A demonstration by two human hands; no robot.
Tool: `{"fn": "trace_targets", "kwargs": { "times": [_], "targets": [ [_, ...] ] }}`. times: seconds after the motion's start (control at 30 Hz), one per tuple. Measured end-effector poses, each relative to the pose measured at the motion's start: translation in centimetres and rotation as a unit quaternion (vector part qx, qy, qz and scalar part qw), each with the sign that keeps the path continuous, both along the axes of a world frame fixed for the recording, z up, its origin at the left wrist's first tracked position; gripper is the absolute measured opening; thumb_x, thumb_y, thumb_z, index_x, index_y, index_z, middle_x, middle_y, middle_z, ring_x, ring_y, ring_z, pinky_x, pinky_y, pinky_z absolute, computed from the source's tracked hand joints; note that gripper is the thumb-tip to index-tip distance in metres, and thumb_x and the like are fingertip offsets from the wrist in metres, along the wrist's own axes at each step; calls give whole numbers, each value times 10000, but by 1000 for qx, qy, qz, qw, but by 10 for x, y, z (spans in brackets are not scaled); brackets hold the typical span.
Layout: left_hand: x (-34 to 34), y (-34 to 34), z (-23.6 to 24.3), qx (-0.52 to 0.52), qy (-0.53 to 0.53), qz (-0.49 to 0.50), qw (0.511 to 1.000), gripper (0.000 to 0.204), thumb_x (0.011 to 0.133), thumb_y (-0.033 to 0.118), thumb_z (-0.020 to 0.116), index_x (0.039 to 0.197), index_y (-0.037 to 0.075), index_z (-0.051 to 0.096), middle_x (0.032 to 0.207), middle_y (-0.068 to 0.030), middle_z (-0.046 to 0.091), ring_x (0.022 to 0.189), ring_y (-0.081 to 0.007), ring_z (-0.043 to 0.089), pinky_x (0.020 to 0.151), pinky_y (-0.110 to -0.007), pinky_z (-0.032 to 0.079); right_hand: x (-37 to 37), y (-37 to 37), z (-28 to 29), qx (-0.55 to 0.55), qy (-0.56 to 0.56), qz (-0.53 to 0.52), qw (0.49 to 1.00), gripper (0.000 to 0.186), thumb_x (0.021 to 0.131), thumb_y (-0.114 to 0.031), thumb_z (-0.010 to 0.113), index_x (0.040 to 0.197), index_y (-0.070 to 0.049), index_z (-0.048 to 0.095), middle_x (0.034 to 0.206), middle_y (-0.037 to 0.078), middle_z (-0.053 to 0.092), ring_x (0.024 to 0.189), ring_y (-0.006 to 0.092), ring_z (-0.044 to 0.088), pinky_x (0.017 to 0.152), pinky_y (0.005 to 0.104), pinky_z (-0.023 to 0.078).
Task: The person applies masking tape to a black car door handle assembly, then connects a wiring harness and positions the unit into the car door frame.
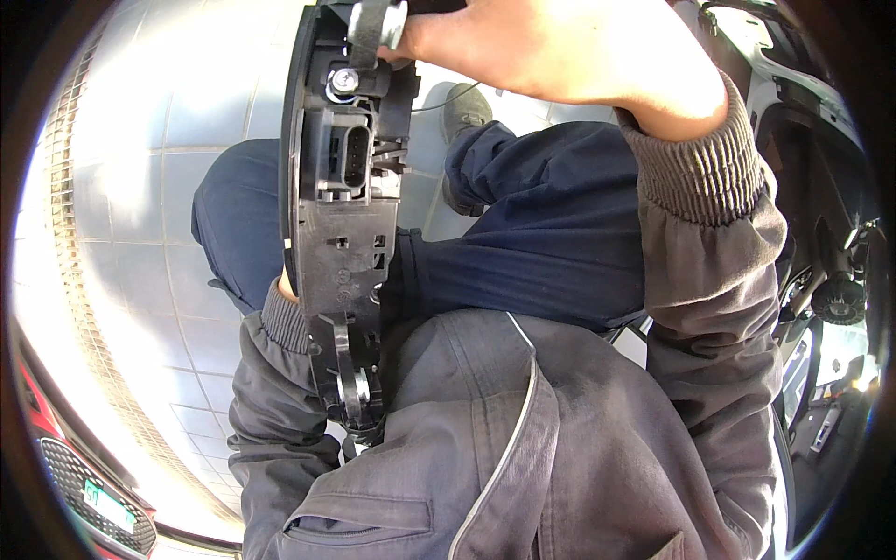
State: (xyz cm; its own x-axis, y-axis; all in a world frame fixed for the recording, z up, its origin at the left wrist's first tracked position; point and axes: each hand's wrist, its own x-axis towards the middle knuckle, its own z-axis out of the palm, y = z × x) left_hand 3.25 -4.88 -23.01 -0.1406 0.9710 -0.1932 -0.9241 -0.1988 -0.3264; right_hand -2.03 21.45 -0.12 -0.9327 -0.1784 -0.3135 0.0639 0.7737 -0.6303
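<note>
A long black plastic car part stands nearly upright in front of my chest. It looks like the back of a lamp unit, with an oval connector socket, a silver bolt and a metal fastener near each end. At the top edge of the view, my right hand is closed on the part's upper end, its thumb side against the fastener there. Of my left hand only a sliver of wrist shows, beside the part's left edge; the part hides its fingers.
Under me is a pale tiled floor, with a metal drain grate along the left. The front of a red car stands at the lower left. Close on my right is an opened vehicle body. My bent legs are below the part.
</note>
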Motion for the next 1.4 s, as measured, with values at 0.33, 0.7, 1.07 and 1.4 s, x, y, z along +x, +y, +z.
{"fn": "trace_targets", "kwargs": {
  "times": [0.33, 0.7, 1.07, 1.4],
  "targets": [
    [15, 8, -12, 34, 80, 97, 991, 915, 937, 562, 603, 1574, 21, 229, 1328, -198, 515, 1138, -350, 605, 884, -424, 533, 23, -11, -46, 22, 233, -44, 971, 156, 762, -72, 714, 864, 25, 647, 745, 237, 659, 746, 437, 670, 687, 459, 542],
    [10, 15, 17, -52, 57, 96, 992, 903, 924, 583, 611, 1550, 17, 287, 1251, -182, 548, 1063, -337, 629, 841, -425, 542, 29, 10, -67, -81, 357, 67, 928, 100, 758, 13, 703, 821, 5, 626, 752, 161, 603, 730, 375, 615, 600, 433, 499],
    [3, 11, 7, 18, 63, 44, 997, 838, 947, 509, 618, 1535, 1, 306, 1225, -197, 555, 1073, -342, 632, 856, -425, 560, 43, 3, -57, -29, 348, 83, 933, 98, 733, -1, 672, 812, -23, 619, 742, 115, 603, 695, 319, 629, 580, 385, 514],
    [15, 6, 16, -131, 95, 98, 982, 690, 1016, 493, 484, 1448, -42, 426, 1200, -289, 639, 984, -371, 709, 798, -437, 629, 48, 1, -72, -60, 355, 81, 929, 92, 826, -43, 680, 908, -1, 682, 784, 141, 643, 695, 328, 652, 621, 389, 529]
  ]
}}
